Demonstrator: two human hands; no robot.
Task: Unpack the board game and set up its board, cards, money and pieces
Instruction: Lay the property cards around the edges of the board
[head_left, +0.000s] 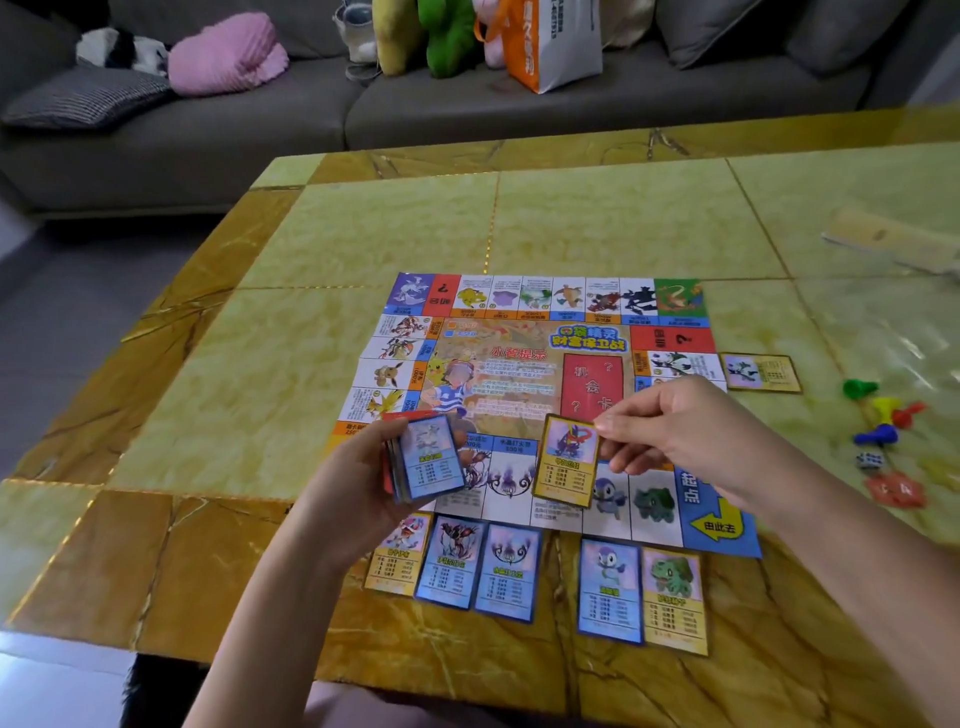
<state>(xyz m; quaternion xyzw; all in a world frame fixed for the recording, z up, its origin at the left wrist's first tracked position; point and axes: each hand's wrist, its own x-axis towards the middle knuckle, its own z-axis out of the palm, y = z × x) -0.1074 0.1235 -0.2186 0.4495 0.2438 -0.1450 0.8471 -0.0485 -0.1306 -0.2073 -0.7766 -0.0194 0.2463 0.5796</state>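
The paper game board (524, 364) lies flat on the marble table (322, 332). My left hand (358, 478) grips a stack of cards (426, 460), a blue-framed card on top, above the board's near left corner. My right hand (670, 431) pinches a single yellow-framed card (566, 460) by its upper right corner over the board's near edge. Several cards lie face up in a row (509, 577) along the board's near side. Another yellow card (761, 371) lies beside the right edge.
Coloured plastic pawns (883, 410), a die (870, 460) and a red piece (896, 488) sit at the right of the table. A flat pale box part (893, 241) lies at the far right. A grey sofa (467, 104) with cushions and a bag stands behind.
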